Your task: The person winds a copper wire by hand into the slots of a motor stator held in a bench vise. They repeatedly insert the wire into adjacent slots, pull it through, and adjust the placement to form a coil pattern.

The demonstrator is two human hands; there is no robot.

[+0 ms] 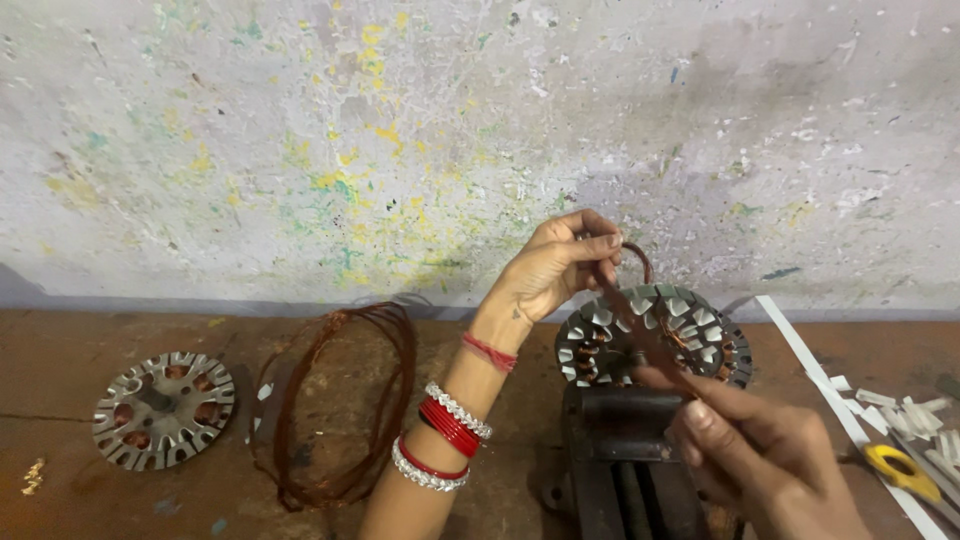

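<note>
Copper wire (622, 300) is pinched taut between both hands, left (555, 265) above and right (760, 455) below the stator (655, 335); steady tension should seat it cleanly.

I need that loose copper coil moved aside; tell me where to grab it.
Take the loose copper wire coil at its near rim, coming from above: it lies flat on the bench as an open loop, so fingers can hook under the bundled strands there.

Paint-flecked grey wall (300, 130) above worn brown floor (60, 350).
</note>
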